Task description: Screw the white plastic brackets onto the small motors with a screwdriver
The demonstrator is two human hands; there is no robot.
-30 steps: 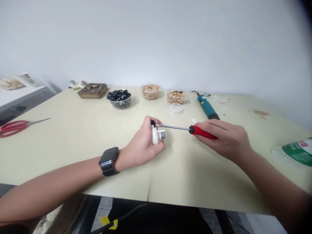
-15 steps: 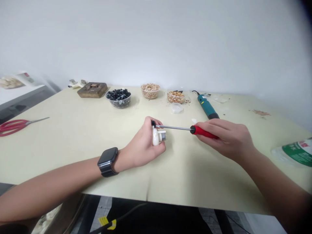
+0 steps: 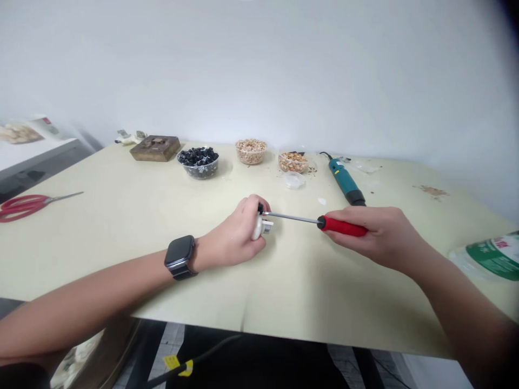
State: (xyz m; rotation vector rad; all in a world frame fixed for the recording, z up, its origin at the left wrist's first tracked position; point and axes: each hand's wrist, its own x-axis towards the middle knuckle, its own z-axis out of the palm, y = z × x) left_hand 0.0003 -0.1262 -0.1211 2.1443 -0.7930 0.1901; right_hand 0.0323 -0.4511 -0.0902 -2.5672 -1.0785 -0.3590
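Observation:
My left hand (image 3: 239, 232), with a black watch on its wrist, is closed around a small white plastic part (image 3: 258, 228) that has a grey piece and a prong sticking out to the right. A small black piece (image 3: 260, 208) sits at the top of it, by my fingertips. My right hand (image 3: 377, 232) grips the red handle of a screwdriver (image 3: 344, 226). Its metal shaft points left, and the tip meets the black piece. Whether the tip sits in a screw is too small to tell.
Along the back stand a brown box (image 3: 154, 148), a tub of black pieces (image 3: 198, 162), two tubs of small tan parts (image 3: 251, 151) and a teal power screwdriver (image 3: 344, 181). Red scissors (image 3: 24, 206) lie left; a green-labelled bottle (image 3: 492, 256) lies right. A clear lid (image 3: 294, 180) lies mid-table.
The white part has turned in my left hand, and more of it is covered. My right hand and the screwdriver handle have shifted slightly right and down; the tip stays at the black piece.

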